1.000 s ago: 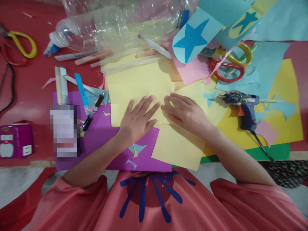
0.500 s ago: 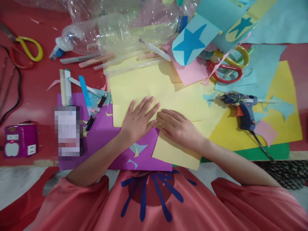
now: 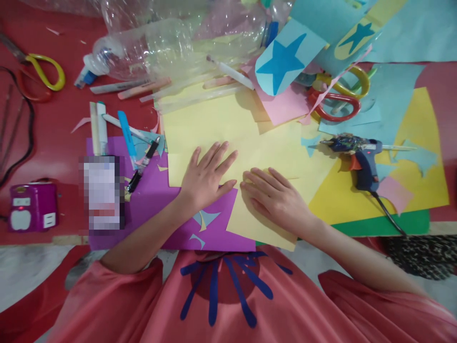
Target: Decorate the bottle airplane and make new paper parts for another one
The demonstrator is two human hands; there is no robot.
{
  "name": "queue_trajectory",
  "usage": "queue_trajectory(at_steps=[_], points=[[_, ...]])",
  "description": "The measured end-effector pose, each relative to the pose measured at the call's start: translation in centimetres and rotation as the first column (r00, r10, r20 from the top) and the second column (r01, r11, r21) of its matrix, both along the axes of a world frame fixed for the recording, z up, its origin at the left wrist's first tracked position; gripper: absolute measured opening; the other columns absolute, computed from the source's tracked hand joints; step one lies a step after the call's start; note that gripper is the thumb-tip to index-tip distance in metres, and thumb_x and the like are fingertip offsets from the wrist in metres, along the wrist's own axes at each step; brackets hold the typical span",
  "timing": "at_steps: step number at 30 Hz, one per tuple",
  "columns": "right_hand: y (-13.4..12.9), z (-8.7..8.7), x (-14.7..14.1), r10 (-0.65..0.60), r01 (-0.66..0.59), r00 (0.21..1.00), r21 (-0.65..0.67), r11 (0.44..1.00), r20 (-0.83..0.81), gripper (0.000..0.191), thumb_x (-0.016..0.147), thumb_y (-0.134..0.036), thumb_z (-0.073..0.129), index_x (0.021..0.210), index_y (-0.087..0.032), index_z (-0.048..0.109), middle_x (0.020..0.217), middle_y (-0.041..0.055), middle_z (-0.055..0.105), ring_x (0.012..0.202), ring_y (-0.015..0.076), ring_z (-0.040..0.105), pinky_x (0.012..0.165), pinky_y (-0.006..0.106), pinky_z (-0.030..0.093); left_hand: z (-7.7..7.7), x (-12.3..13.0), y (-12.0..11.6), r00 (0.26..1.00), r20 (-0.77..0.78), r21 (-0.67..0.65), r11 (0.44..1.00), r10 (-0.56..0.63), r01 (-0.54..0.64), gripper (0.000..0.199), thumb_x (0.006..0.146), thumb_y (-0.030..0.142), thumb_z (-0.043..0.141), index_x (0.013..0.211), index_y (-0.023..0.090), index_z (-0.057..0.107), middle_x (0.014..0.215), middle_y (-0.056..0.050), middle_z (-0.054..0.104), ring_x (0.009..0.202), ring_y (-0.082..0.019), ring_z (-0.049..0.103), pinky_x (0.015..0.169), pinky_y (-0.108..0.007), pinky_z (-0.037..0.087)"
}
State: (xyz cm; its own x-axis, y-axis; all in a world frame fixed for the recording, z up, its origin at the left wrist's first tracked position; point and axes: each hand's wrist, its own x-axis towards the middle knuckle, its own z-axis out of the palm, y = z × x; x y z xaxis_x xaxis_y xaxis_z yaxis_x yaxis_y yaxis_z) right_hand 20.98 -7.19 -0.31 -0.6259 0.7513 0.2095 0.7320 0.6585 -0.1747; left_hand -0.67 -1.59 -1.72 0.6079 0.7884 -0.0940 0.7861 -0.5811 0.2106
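My left hand point(image 3: 205, 176) lies flat, fingers spread, on pale yellow paper point(image 3: 228, 124) in the middle of the table. Its wrist crosses a purple sheet point(image 3: 150, 209) underneath. My right hand point(image 3: 276, 197) rests palm down on the yellow paper's near right part, fingers stretched out and nothing held. The two hands are a little apart. Small light-blue paper scraps point(image 3: 207, 220) lie on the purple sheet below my left hand. A black pen point(image 3: 143, 164) is to the left of that hand.
A glue gun point(image 3: 364, 159) with its cord lies at right on a yellow sheet point(image 3: 428, 157). Red-and-yellow scissors point(image 3: 344, 107) sit behind it. Clear plastic bottles point(image 3: 153, 47) and a blue star cutout point(image 3: 283, 62) are at the back. At left are a blurred phone point(image 3: 103, 190) and a purple box point(image 3: 34, 207).
My right hand has shifted right, away from my left fingertips, and its fingers have spread slightly. My left hand stays in place on the yellow paper.
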Motion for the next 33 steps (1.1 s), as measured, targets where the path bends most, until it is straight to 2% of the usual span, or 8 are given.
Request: queue_trajectory(at_steps=[4, 12, 17, 20, 22, 25, 28, 33], points=[[-0.8, 0.1, 1.5, -0.035, 0.035, 0.999, 0.023, 0.999, 0.014, 0.029, 0.096, -0.018, 0.048, 0.12, -0.013, 0.064, 0.127, 0.0111, 0.07, 0.119, 0.0256, 0.064, 0.103, 0.045, 0.047, 0.0, 0.0, 0.0, 1.0, 0.005, -0.006, 1.0, 0.005, -0.005, 0.062, 0.096, 0.044, 0.046, 0.153, 0.02, 0.033, 0.159, -0.015, 0.034, 0.147, -0.031, 0.033, 0.119, -0.059, 0.023], [-3.1, 0.9, 6.0, -0.229, 0.227, 0.968, 0.035, 0.973, 0.106, 0.038, 0.094, -0.018, 0.052, 0.132, -0.022, 0.055, 0.126, 0.0103, 0.069, 0.115, 0.0288, 0.066, 0.1, 0.05, 0.047, -0.1, -0.1, 0.0, 1.0, -0.004, -0.006, 1.0, -0.003, 0.003, 0.064, 0.096, 0.045, 0.047, 0.153, 0.021, 0.031, 0.16, -0.014, 0.031, 0.148, -0.031, 0.031, 0.119, -0.059, 0.024], [-3.8, 0.9, 7.3, -0.306, 0.307, 0.945, 0.01, 0.952, 0.11, 0.047, 0.095, -0.021, 0.05, 0.141, -0.025, 0.048, 0.125, 0.0115, 0.069, 0.115, 0.032, 0.064, 0.103, 0.053, 0.045, -0.4, -0.2, 0.0, 1.0, 0.006, -0.004, 1.0, 0.001, -0.001, 0.063, 0.096, 0.043, 0.046, 0.153, 0.022, 0.03, 0.161, -0.013, 0.029, 0.149, -0.031, 0.03, 0.119, -0.059, 0.022], [-3.7, 0.8, 6.6, -0.333, 0.332, 0.942, 0.028, 0.943, 0.039, 0.049, 0.094, -0.024, 0.053, 0.142, -0.022, 0.046, 0.126, 0.0143, 0.068, 0.114, 0.0319, 0.064, 0.099, 0.051, 0.049, -0.5, -0.2, 0.1, 1.0, 0.021, 0.001, 1.0, 0.002, -0.002, 0.063, 0.095, 0.045, 0.046, 0.153, 0.022, 0.031, 0.161, -0.013, 0.03, 0.148, -0.031, 0.031, 0.119, -0.059, 0.022], [-3.5, 0.9, 5.6, -0.305, 0.306, 0.952, 0.035, 0.951, -0.03, 0.054, 0.092, -0.025, 0.056, 0.144, -0.019, 0.043, 0.128, 0.0161, 0.066, 0.116, 0.0307, 0.063, 0.097, 0.048, 0.052, -0.4, -0.1, 0.0, 1.0, 0.018, -0.003, 1.0, 0.009, -0.009, 0.064, 0.095, 0.045, 0.047, 0.152, 0.022, 0.032, 0.16, -0.013, 0.031, 0.148, -0.031, 0.032, 0.119, -0.059, 0.022], [-3.1, 1.0, 3.5, -0.204, 0.207, 0.976, 0.032, 0.978, -0.082, 0.061, 0.091, -0.024, 0.059, 0.148, -0.016, 0.037, 0.128, 0.0164, 0.067, 0.122, 0.0283, 0.061, 0.1, 0.044, 0.052, -0.2, 0.1, 0.0, 1.0, 0.004, -0.009, 1.0, 0.021, -0.021, 0.064, 0.094, 0.043, 0.051, 0.152, 0.022, 0.034, 0.159, -0.014, 0.033, 0.147, -0.031, 0.034, 0.119, -0.058, 0.024], [-2.8, 0.6, 1.4, -0.112, 0.109, 0.99, -0.045, 0.993, -0.083, 0.06, 0.095, -0.026, 0.053, 0.15, -0.014, 0.034, 0.134, 0.0163, 0.064, 0.127, 0.0255, 0.059, 0.104, 0.042, 0.05, 0.1, 0.2, 0.2, 1.0, -0.007, -0.005, 1.0, 0.018, -0.018, 0.064, 0.094, 0.043, 0.052, 0.151, 0.021, 0.035, 0.158, -0.015, 0.034, 0.146, -0.031, 0.035, 0.118, -0.059, 0.025], [-2.7, -0.4, -0.6, -0.11, 0.097, 0.99, -0.145, 0.985, -0.087, 0.053, 0.097, -0.034, 0.049, 0.144, -0.01, 0.046, 0.137, 0.0165, 0.061, 0.126, 0.0246, 0.058, 0.105, 0.041, 0.049, 0.7, 0.4, -0.2, 1.0, -0.001, 0.034, 0.999, -0.011, 0.011, 0.056, 0.096, 0.039, 0.048, 0.148, 0.018, 0.041, 0.156, -0.017, 0.037, 0.145, -0.032, 0.037, 0.117, -0.063, 0.025]])
